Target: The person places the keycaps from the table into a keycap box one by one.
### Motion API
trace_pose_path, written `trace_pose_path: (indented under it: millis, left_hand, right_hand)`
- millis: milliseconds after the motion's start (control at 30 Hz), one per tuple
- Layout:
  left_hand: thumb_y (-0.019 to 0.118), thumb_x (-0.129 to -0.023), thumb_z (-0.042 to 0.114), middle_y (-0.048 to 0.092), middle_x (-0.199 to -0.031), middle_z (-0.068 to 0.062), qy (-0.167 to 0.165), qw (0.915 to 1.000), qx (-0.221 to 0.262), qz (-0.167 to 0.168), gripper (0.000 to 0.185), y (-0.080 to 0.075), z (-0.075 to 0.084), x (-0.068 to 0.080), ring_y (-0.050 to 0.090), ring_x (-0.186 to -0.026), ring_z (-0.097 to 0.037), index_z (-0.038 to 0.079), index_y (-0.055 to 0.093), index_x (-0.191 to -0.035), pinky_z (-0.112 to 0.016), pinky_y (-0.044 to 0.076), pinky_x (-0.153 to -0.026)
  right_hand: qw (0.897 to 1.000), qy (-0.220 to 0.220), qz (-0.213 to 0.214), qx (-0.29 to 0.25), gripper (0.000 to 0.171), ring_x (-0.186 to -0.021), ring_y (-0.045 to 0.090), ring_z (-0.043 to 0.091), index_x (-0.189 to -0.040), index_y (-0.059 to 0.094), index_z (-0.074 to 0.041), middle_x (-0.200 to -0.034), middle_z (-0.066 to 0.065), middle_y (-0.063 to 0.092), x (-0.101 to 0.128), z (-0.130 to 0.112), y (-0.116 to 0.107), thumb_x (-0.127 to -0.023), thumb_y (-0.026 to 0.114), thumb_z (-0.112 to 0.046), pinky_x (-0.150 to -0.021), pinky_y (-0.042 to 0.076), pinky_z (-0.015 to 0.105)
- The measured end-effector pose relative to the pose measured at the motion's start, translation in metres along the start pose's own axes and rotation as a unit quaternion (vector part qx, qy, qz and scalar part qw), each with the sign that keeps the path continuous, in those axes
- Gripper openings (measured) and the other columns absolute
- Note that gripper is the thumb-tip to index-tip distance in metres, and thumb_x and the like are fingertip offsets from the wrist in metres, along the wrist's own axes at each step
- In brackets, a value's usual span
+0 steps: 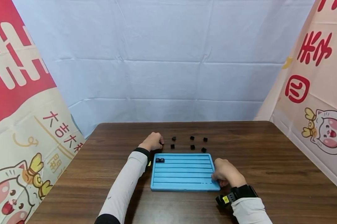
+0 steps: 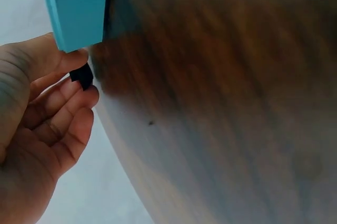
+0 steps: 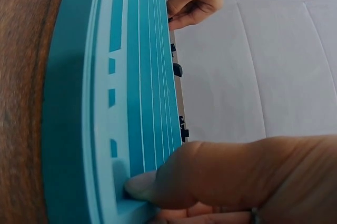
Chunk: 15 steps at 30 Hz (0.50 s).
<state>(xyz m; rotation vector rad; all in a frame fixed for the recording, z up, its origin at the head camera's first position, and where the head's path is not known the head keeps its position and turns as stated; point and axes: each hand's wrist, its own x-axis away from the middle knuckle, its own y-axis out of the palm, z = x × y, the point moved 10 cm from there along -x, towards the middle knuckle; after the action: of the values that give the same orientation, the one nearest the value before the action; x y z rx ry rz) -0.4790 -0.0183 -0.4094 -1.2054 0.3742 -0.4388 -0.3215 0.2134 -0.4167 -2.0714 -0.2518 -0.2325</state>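
A blue ridged tray (image 1: 185,172) lies on the table, with two black keycaps (image 1: 160,160) side by side in its top row at the left. My left hand (image 1: 152,142) is just beyond the tray's far left corner. Between thumb and fingers it pinches another black keycap (image 2: 82,75), partly hidden by the fingers. At the right edge of the tray, my right hand (image 1: 227,172) grips the rim. Its thumb (image 3: 145,186) lies on the tray's upper face, and the other fingers are mostly hidden at the side.
Several loose black keycaps (image 1: 192,147) lie spread in two rough rows behind the tray. The brown wooden table (image 1: 269,174) ends at a pale blue cloth (image 1: 168,77). Printed cloths hang at the left (image 1: 39,124) and right (image 1: 311,102).
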Motion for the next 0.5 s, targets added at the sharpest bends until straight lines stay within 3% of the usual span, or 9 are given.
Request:
trace_pose_path:
  millis: [500]
  left_hand:
    - [0.066,-0.085,0.004,0.064,-0.093,-0.004,0.01,0.9997,0.022,0.005,0.012,-0.018,0.007,0.004,0.06,-0.082,-0.018,0.004,0.07,-0.096,-0.03,0.051,-0.069]
  right_hand:
    - [1.0,-0.011,0.0,-0.013,0.01,-0.037,0.052,0.016,-0.069,0.059,0.001,-0.045,0.01,0.054,0.0,-0.003,0.001,-0.078,0.063,0.004,-0.037,0.046,0.027]
